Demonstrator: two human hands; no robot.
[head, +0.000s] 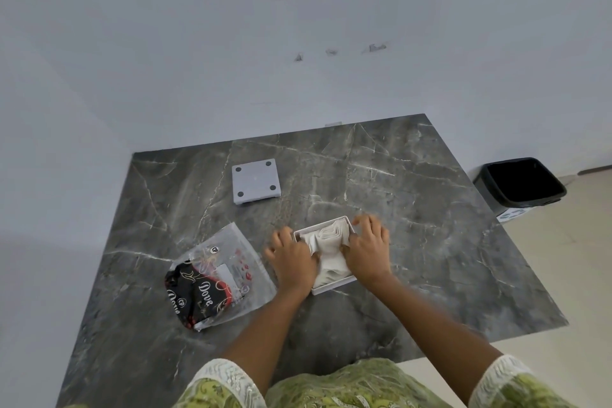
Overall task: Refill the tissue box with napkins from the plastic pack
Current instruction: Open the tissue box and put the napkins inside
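Note:
A white square tissue box [334, 287] lies open on the dark marble table, filled with folded white napkins [328, 240]. My left hand [293, 258] rests on the box's left side, fingers pressing on the napkins. My right hand [369, 247] covers the right side, its fingers down on the napkins and the rim. The plastic pack [218, 278], clear with a black and red print, lies flattened to the left of the box. The box's white lid [255, 181], with dark pads at its corners, sits farther back on the table.
The marble table [414, 209] stands against a pale wall. A black waste bin [521, 184] stands on the floor past the table's right edge. The table's near right corner ends close to my right forearm.

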